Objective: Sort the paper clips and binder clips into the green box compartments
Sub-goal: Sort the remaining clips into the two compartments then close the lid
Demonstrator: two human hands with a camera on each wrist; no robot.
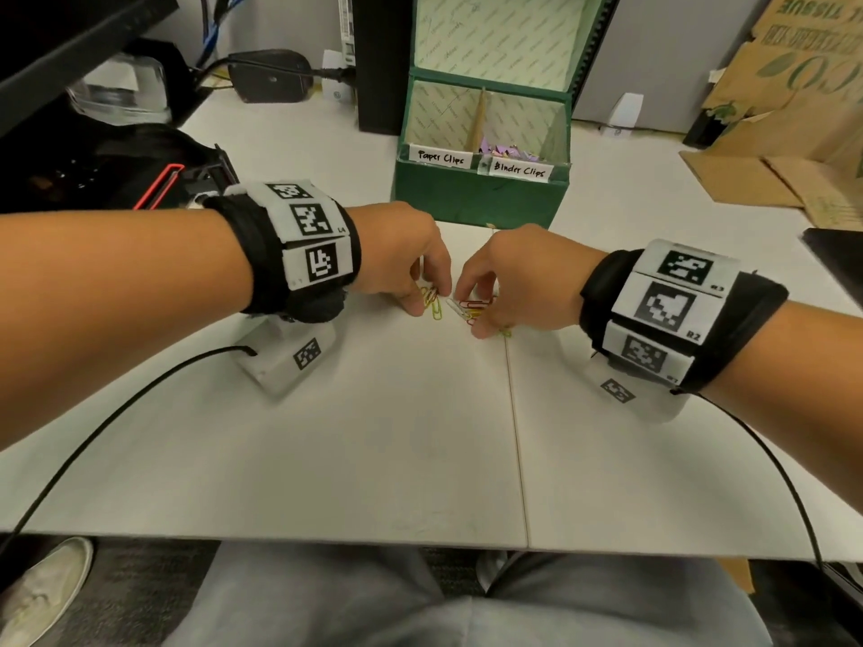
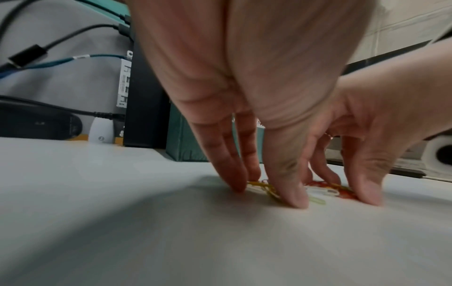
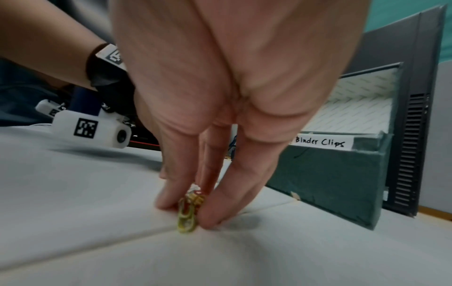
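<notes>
A: Paper clips lie loose on the table at frame centre, below the green box. Hands?

B: Left hand pinches yellow clips between thumb and fingertips. Right hand pinches a red-and-yellow bunch.

A: Surroundings?

B: Box labelled "Paper Clips" left, "Binder Clips" right; purple binder clips in the right compartment. Power adapter upper left, cardboard upper right. Both hands cover part of the pile.

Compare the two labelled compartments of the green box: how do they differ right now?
The Paper Clips compartment sits on the left of the green box and shows only bare lining; the Binder Clips compartment sits on the right and holds pastel clips. Both are paper-lined, hand-labelled, and split by one divider.
</notes>
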